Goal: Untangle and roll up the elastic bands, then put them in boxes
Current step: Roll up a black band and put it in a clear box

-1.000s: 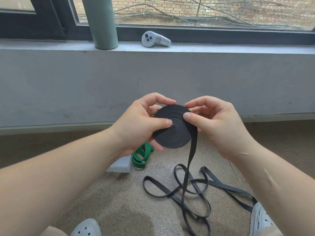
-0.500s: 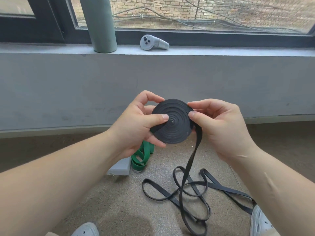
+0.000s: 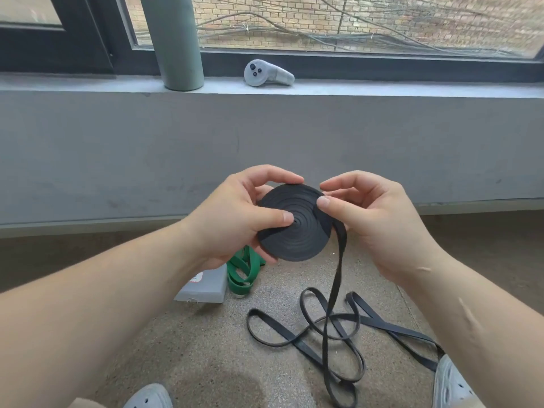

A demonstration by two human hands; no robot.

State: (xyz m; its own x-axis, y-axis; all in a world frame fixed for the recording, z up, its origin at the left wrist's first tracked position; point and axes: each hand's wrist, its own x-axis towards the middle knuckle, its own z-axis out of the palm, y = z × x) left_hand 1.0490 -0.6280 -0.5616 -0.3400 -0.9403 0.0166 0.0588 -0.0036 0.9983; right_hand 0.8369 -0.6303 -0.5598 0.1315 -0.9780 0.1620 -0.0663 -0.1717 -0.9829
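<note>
A black elastic band is wound into a flat disc-shaped roll held up in front of me. My left hand grips the roll, thumb pressed near its centre and fingers behind it. My right hand pinches the roll's right edge where the free strap leaves it. The loose tail hangs down to the floor and lies there in several crossing loops. A green elastic band lies bunched on the floor below my left hand. Beside it sits a grey box.
A grey low wall rises ahead with a window sill on top. On the sill stand a grey-green bottle and a white hand controller. My white shoes show at the bottom edge. The floor is speckled stone.
The roll has turned a little in my hands and my right thumb has shifted along its rim. The hanging tail has swung slightly; the loops on the floor lie much the same.
</note>
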